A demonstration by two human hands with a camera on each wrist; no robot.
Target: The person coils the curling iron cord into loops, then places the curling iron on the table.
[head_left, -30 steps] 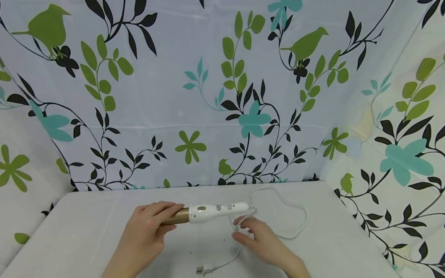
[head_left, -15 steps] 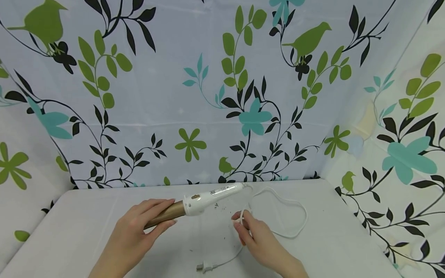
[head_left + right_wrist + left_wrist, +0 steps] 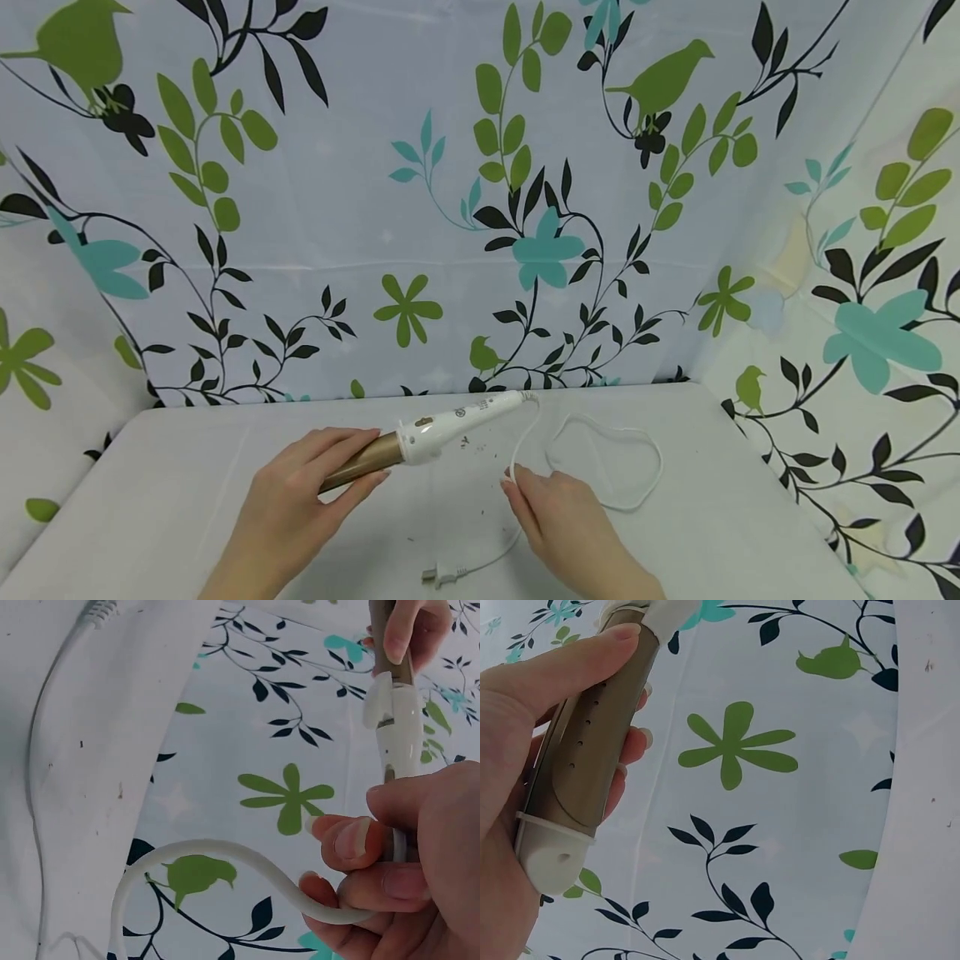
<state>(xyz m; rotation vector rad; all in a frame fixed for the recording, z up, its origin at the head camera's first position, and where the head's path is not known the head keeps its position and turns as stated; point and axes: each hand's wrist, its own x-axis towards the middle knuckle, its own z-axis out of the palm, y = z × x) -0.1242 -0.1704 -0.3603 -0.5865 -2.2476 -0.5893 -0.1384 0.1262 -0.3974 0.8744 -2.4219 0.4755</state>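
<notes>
"Where was the hair iron [image 3: 450,426]?"

"Over the white table [image 3: 697,533], with its gold barrel [image 3: 371,457] in the left hand [image 3: 288,496]. That grip was closed round it, thumb on one side and fingers on the other."

"Which way did it point?"

"Its long axis slanted away from the person and to the right, so the white handle extended beyond the left grip, its cord end showing against the table's far edge."

"And the right hand [image 3: 573,525]?"

"Apart from the handle, nearer the person and right of the cord end. The left was the closer one, being on the barrel. I'd judge any next move turned on that gap."

"Was the right grip free?"

"No, its fingers and thumb were closed on the cord [image 3: 210,847]. Some of the cord looped on the table to the right; the plug [image 3: 448,575] lay left of that hand."

"Any brand?"

"None I could make out. The handle bore dark print [image 3: 482,407] beside a round mark, too small to read."
</notes>
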